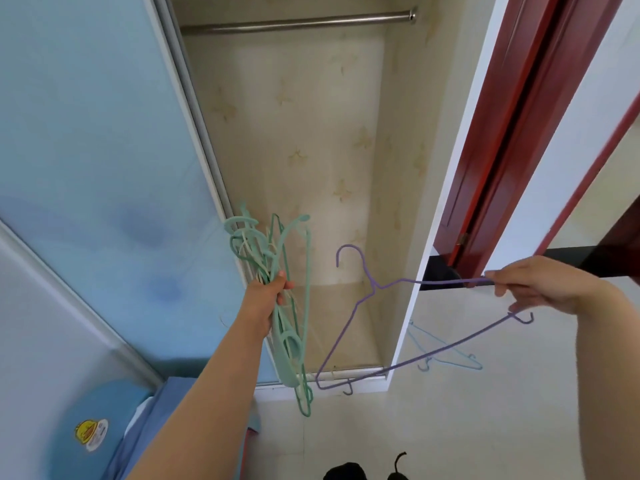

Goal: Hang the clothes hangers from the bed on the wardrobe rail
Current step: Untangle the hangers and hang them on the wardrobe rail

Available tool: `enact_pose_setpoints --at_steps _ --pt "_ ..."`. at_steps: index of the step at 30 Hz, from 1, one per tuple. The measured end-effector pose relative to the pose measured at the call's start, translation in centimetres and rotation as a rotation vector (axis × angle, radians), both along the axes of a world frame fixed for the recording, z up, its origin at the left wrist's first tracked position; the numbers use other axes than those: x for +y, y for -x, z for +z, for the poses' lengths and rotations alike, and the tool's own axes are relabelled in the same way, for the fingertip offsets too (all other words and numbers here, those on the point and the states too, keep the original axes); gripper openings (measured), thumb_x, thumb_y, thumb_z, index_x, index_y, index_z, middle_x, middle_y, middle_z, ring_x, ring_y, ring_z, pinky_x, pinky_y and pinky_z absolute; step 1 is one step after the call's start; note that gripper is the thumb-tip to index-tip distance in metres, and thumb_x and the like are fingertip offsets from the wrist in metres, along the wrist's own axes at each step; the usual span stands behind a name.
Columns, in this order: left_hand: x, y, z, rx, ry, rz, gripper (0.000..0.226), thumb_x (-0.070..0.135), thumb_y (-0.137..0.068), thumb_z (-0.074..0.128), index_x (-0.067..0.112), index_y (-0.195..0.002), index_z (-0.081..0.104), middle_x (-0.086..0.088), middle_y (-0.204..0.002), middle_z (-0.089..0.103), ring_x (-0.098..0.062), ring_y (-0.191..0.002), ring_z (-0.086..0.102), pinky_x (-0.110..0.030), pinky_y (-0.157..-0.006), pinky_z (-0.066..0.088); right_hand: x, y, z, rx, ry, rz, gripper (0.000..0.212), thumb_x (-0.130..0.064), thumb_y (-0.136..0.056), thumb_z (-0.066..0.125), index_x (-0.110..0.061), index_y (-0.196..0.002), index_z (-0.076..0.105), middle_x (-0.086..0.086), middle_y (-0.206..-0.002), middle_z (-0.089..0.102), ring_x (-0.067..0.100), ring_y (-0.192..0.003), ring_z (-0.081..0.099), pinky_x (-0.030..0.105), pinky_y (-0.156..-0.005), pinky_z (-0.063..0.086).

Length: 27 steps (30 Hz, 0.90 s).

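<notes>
None are hanging on the rail (298, 23) yet; the left hand (268, 289) is gripping a green bunch (294, 306), the right hand (540, 285) pinching a purple hanger (415, 362).

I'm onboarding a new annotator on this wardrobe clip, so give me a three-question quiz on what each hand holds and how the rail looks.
1. True or false: the metal wardrobe rail already carries hangers.
2. Which hand grips the bundle of mint-green plastic hangers? A) left hand B) right hand
3. Fill in: the right hand pinches one ______ wire hanger by its shoulder end.

Key: 1 false, no hangers on the visible stretch; 2 A; 3 purple. A pale blue wire hanger lies on the tiled floor, beside the wardrobe.
</notes>
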<state>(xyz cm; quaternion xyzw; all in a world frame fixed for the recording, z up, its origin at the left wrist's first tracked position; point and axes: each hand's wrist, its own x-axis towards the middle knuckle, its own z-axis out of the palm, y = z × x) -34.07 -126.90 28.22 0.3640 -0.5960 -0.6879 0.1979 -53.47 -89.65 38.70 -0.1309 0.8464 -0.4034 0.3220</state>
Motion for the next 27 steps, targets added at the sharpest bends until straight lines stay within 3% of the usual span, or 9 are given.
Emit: enact_pose_setpoints --at_steps 6,10,14,18,21,27 --pt "-0.6 5.9 0.5 -0.018 0.074 0.018 0.035 0.033 -0.095 0.059 0.01 -0.068 0.055 0.003 -0.051 0.051 -0.016 -0.048 0.039 -0.028 -0.055 0.037 -4.4 4.6 0.8 0.273 -0.189 0.052 0.039 -0.031 -0.095 0.056 -0.003 -0.068 0.066 0.009 -0.057 0.048 0.023 -0.056 0.05 0.032 -0.062 0.048" --pt "-0.4 9.3 1.3 -0.025 0.111 0.043 0.046 0.045 -0.092 0.059 0.012 -0.062 0.048 -0.001 -0.051 0.043 -0.017 -0.049 0.038 -0.029 -0.058 0.038 -8.8 6.3 0.8 0.347 -0.226 0.184 0.031 -0.017 -0.098 0.043 -0.014 -0.072 0.06 0.001 -0.056 0.05 0.017 -0.049 0.046 0.027 -0.056 0.04" --pt "-1.0 11.8 2.3 0.021 0.059 0.067 0.05 0.058 -0.09 0.051 0.012 -0.076 0.063 0.005 -0.051 0.049 -0.015 -0.049 0.043 -0.033 -0.061 0.039 -13.3 6.6 0.4 0.338 0.045 0.174 0.025 -0.014 -0.096 0.037 -0.01 -0.082 0.057 0.001 -0.052 0.056 0.019 -0.05 0.047 0.03 -0.06 0.041" --pt "-3.1 13.4 4.6 0.118 -0.037 0.079 0.042 0.047 -0.096 0.051 0.01 -0.078 0.062 0.006 -0.047 0.045 -0.013 -0.044 0.039 -0.029 -0.053 0.037 -17.9 6.7 0.9 0.484 0.28 -0.011 0.028 -0.018 -0.1 0.034 -0.012 -0.083 0.054 0.002 -0.057 0.056 0.015 -0.052 0.047 0.024 -0.054 0.039" --pt "-5.3 14.3 6.8 0.188 -0.057 0.056 0.036 0.038 -0.098 0.049 0.011 -0.077 0.058 0.007 -0.046 0.041 -0.01 -0.04 0.036 -0.025 -0.048 0.033 -20.6 7.0 1.8 0.614 0.377 -0.146 0.03 -0.023 -0.102 0.032 -0.014 -0.085 0.055 0.001 -0.059 0.054 0.016 -0.055 0.047 0.029 -0.057 0.038" --pt "-9.9 16.1 11.1 0.239 -0.041 -0.043 0.035 0.037 -0.099 0.048 0.009 -0.079 0.055 0.009 -0.041 0.04 -0.006 -0.034 0.034 -0.018 -0.037 0.033 -25.2 10.1 5.1 0.776 0.511 -0.404 0.029 -0.025 -0.102 0.03 -0.014 -0.088 0.054 0.002 -0.068 0.055 0.016 -0.058 0.048 0.027 -0.054 0.034"
